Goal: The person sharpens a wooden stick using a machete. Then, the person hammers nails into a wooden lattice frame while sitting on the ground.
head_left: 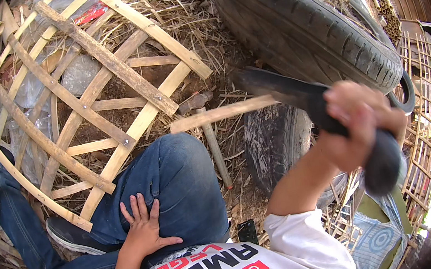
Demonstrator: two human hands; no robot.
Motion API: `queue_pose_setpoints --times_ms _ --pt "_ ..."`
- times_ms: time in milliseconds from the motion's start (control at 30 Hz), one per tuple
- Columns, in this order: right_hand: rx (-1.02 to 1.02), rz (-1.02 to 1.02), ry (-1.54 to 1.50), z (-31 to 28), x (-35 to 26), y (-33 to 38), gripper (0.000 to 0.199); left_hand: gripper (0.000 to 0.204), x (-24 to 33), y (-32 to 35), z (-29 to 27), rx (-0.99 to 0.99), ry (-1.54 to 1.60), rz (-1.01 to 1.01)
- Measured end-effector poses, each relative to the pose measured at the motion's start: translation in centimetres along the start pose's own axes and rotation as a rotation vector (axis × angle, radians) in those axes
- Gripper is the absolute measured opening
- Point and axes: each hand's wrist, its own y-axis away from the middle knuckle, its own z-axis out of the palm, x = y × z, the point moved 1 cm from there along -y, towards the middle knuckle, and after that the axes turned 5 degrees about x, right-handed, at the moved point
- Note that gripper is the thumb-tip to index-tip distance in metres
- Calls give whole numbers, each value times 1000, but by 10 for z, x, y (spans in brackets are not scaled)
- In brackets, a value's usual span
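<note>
Machete (284, 90), right of centre: probably weighing blade-heavy and rigid, calling for a hold on its black handle (382, 164). Right hand (359, 114): clenching that handle. Bamboo strip (223, 113), centre: ending at the blade, blur hiding any contact. Left hand (145, 221), lower left: resting splayed on jeans (186, 178), grasping nothing. Bamboo lattice (107, 57): filling upper left.
</note>
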Motion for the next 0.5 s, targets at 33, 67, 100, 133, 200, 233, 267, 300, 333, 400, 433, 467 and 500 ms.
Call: queue_pose_setpoints --times_ms 33,67,100,133,200,233,267,300,333,400,433,467,500 --pt "-67 82 239 8 25 18 18 134 2 1 0 -12 4 1" --pt "-46 153 52 17 35 29 19 134 3 0 -1 -17 7 2" --pt "-4 96 -16 18 44 30 21 134 2 -3 -3 -6 6 -6" --pt "9 123 -17 18 47 28 21 134 3 -3 -2 4 10 -4" --pt "38 175 -16 15 49 25 21 134 3 -3 -2 23 15 5" --pt "27 170 8 10 48 24 21 134 4 -3 -3 12 9 -5" --pt "38 127 -21 6 43 27 21 133 5 -3 -6 -1 3 -13" --pt "50 84 -49 1 34 32 21 133 6 -3 -8 -15 -4 -19" --pt "65 42 -76 -5 23 37 21 126 14 -5 -21 23 46 -20" --pt "44 -66 -81 -16 -17 40 19 112 42 -3 -68 85 146 -29" --pt "36 -103 -24 -19 -41 42 21 94 49 -1 -88 241 200 -9" --pt "27 -134 40 -24 -63 45 26 77 62 0 -113 388 257 12" --pt "32 -215 64 -30 -78 49 29 53 84 -3 -134 662 144 149"
